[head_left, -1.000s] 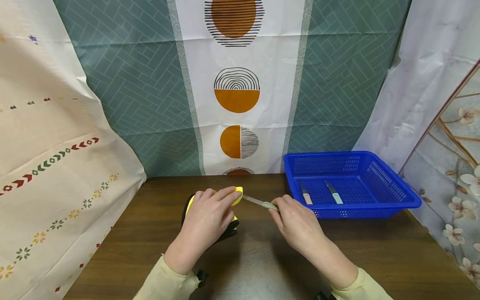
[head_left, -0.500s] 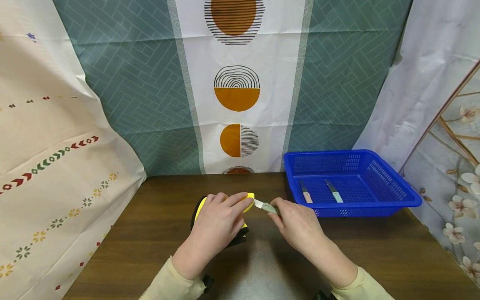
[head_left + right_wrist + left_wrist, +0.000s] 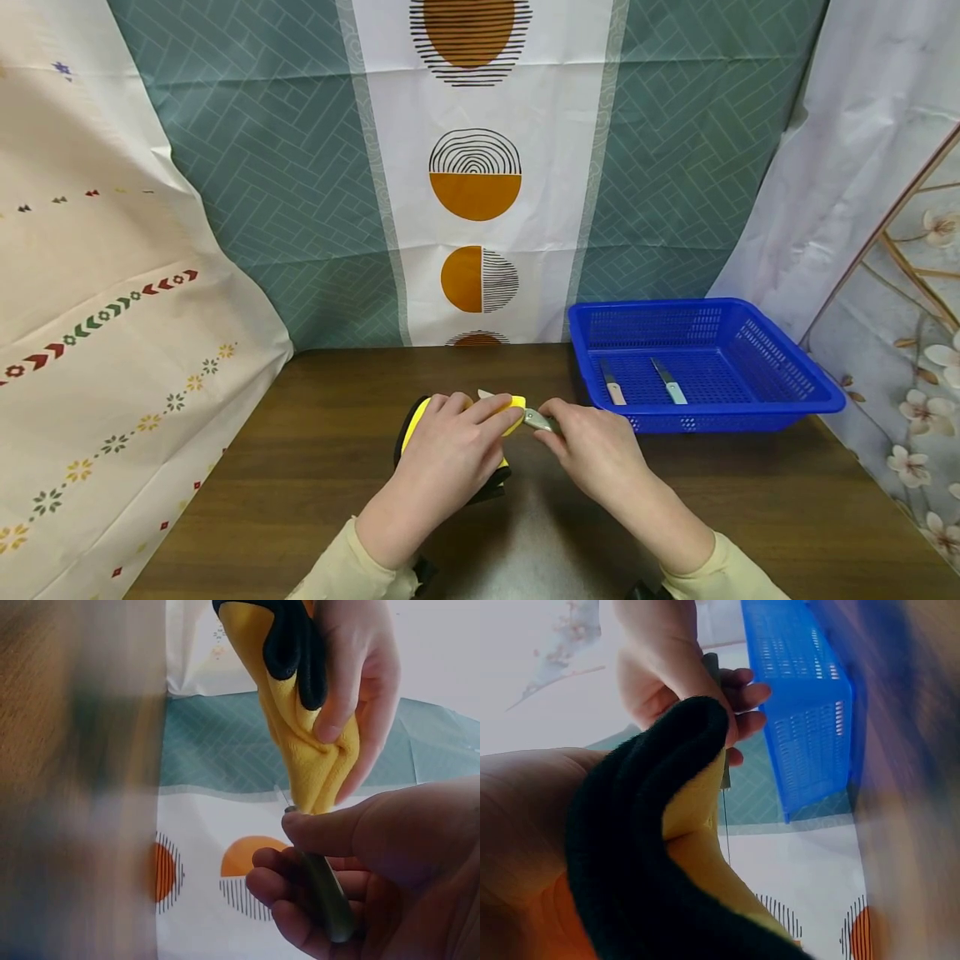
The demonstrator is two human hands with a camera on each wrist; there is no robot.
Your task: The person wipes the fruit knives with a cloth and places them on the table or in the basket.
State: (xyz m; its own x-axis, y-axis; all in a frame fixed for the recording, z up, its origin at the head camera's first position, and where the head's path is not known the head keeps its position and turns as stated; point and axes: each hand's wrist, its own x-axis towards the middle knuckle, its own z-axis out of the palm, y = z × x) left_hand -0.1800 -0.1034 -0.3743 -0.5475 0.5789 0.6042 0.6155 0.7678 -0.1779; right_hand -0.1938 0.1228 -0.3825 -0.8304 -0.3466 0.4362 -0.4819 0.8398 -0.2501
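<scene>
My left hand (image 3: pixel 452 446) grips a folded yellow cloth (image 3: pixel 330 761) with black edging, its loose part hanging below the fingers. With my right hand (image 3: pixel 600 442) I hold a small knife by its green handle (image 3: pixel 328 900), thumb on one side and fingers curled round the other. In the head view the cloth wraps the blade right up to the green handle (image 3: pixel 538 420). A bit of the blade (image 3: pixel 486 394) pokes out past the left fingers; the rest is hidden. Both hands are raised over the brown table (image 3: pixel 337 500).
At the back right stands a blue perforated basket (image 3: pixel 750 409). Inside it lie two more small knives, a pink-handled knife (image 3: pixel 615 392) and a light blue-handled knife (image 3: pixel 675 392). Patterned fabric (image 3: pixel 300 208) hangs behind the table and along both sides.
My left hand and the cloth have slid right and slightly down along the blade to the knife's handle, covering most of the blade. The right hand has stayed almost still.
</scene>
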